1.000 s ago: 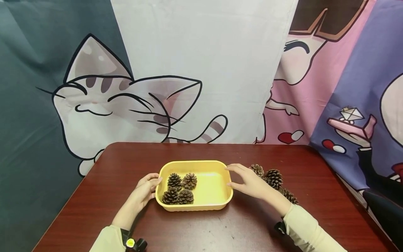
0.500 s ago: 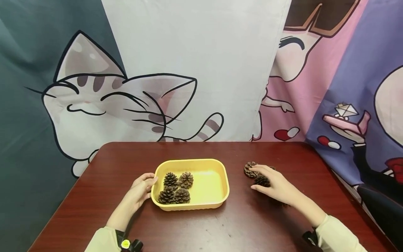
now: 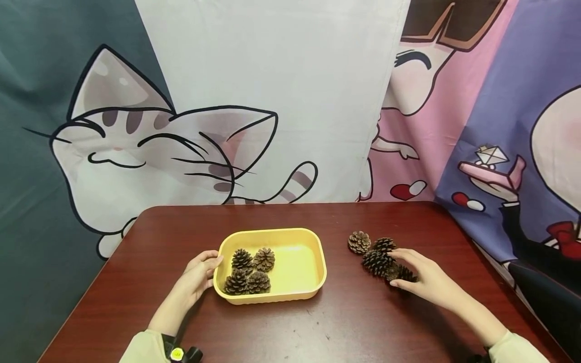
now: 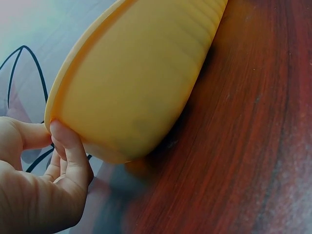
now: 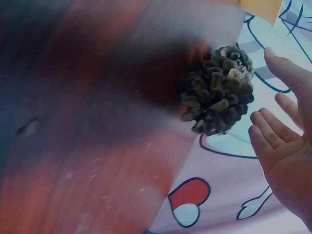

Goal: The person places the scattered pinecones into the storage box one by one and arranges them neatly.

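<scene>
A yellow plastic basin (image 3: pixel 297 297) stands on the table with several pine cones (image 3: pixel 258 282) grouped in its left half. My left hand (image 3: pixel 198 275) pinches the basin's left rim between thumb and fingers; the left wrist view shows the grip on the basin's wall (image 4: pixel 131 78) closely. To the right of the basin lies a cluster of pine cones (image 3: pixel 378 262). My right hand (image 3: pixel 428 280) is at the cluster's right side, thumb and fingers spread around the nearest cone. In the right wrist view that pine cone (image 5: pixel 219 92) sits just off the open fingers.
The dark red wooden table (image 3: pixel 290 333) has a far edge against a hanging cartoon cloth (image 3: pixel 290 101). One pine cone (image 3: pixel 359 242) lies at the cluster's left end, between basin and cluster. A dark object (image 3: pixel 544 297) stands beyond the table's right edge.
My right hand has left the basin's right rim and moved right to the far side of the loose pine cones. The left hand keeps its hold on the basin.
</scene>
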`<action>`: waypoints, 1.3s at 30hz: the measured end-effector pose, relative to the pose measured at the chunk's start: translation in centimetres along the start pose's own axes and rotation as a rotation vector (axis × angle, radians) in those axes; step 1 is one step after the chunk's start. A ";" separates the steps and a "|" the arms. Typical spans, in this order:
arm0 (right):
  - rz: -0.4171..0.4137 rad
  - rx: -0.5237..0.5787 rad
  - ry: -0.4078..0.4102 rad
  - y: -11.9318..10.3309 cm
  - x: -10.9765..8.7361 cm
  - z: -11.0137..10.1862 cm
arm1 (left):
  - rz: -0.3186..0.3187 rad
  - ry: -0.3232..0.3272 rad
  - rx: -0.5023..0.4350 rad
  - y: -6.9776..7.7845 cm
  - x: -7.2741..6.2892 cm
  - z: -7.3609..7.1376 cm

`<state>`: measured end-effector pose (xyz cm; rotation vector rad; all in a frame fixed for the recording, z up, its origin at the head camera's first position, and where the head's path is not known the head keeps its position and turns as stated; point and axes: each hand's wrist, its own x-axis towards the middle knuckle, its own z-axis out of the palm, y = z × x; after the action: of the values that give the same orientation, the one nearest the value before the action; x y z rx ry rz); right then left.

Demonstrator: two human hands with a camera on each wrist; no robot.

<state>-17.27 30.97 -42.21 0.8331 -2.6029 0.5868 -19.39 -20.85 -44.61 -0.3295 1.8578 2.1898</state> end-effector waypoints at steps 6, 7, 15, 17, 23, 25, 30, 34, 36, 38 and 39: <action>0.001 -0.017 0.033 0.6 -1.2 0.2 | 0.004 -0.012 0.000 -0.1 -0.1 -0.1; 0.001 -0.022 0.033 0.7 -1.4 0.3 | 0.005 -0.014 0.001 -0.1 -0.1 -0.1; 0.033 -0.022 0.031 1.1 -2.5 0.9 | -0.004 -0.006 0.007 0.0 -0.1 -0.1; 0.048 -0.025 0.029 1.2 -2.6 0.9 | -0.003 -0.008 0.010 0.0 -0.1 -0.1; 0.072 -0.040 0.010 1.5 -2.8 1.4 | -0.002 -0.007 0.005 0.2 -0.2 0.0; 0.084 -0.041 0.008 1.6 -2.9 1.5 | -0.001 -0.015 0.002 0.1 -0.3 0.0; 0.105 -0.034 0.014 1.5 -3.1 1.6 | -0.003 -0.014 -0.002 0.1 -0.2 0.0; 0.108 -0.033 0.022 1.4 -3.1 1.6 | -0.004 -0.006 0.002 0.1 -0.1 0.0; 0.116 -0.033 0.020 1.4 -3.1 1.5 | -0.003 -0.002 0.004 0.1 -0.1 0.0; 0.127 -0.036 0.015 1.4 -3.1 1.5 | 0.000 -0.003 0.004 0.0 -0.1 0.0; 0.132 -0.037 0.011 1.4 -3.1 1.4 | 0.001 -0.002 0.003 0.0 -0.1 0.0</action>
<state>-16.02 32.73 -45.13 0.6483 -2.6652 0.5747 -19.28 -20.85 -44.58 -0.3259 1.8601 2.1873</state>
